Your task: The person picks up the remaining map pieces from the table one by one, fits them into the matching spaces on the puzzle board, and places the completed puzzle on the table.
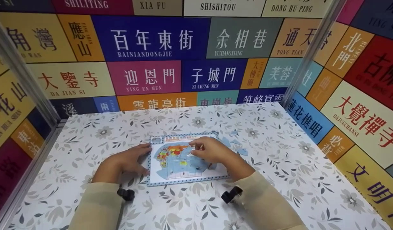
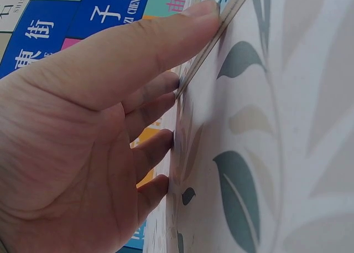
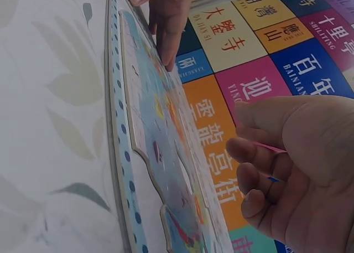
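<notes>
A world map jigsaw puzzle (image 1: pixel 191 167) lies flat in its blue-dotted frame on the table. My left hand (image 1: pixel 124 161) is at the frame's left edge, the thumb on the near part and the fingers further back. In the left wrist view, the left thumb (image 2: pixel 166 42) touches the board's edge and the other fingers are nearly straight. Over the map's upper right is my right hand (image 1: pixel 209 150), raised, its fingers loosely bent. The right wrist view shows these fingers (image 3: pixel 254 178) above the puzzle with nothing visible between them.
Several loose blue puzzle pieces (image 1: pixel 242 151) lie beyond the board's right side. The table (image 1: pixel 190 214) has a white leaf-and-flower cover. Colourful panels with Chinese place names (image 1: pixel 151 38) stand at the back and on both sides.
</notes>
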